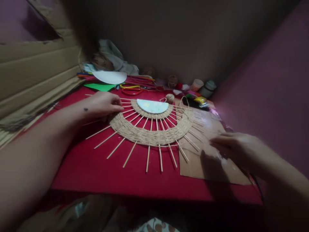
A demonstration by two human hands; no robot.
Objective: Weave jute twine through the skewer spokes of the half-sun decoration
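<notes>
A half-round weaving lies on the table, with thin wooden sticks (130, 154) fanning out from a pale blue half-disc (152, 106). Two bands of twine cross the sticks: a narrow inner one and a wide woven outer band (152, 137). My left hand (106, 104) is closed on the left end of the outer band, its fingertips partly hidden. To the right of the sticks, my right hand (234, 146) is blurred, its fingers pinched together over the cardboard; what they hold is unclear. A loose strand runs along the band's lower edge toward that side.
A cardboard sheet (193, 169) lies on the red cloth (96, 172), under the right-hand sticks. Behind are a twine ball (170, 98), red-and-yellow-handled scissors (131, 91), a white half-disc (109, 77), green sheet (100, 87) and bottle (209, 88). Cardboard (36, 64) stands at left.
</notes>
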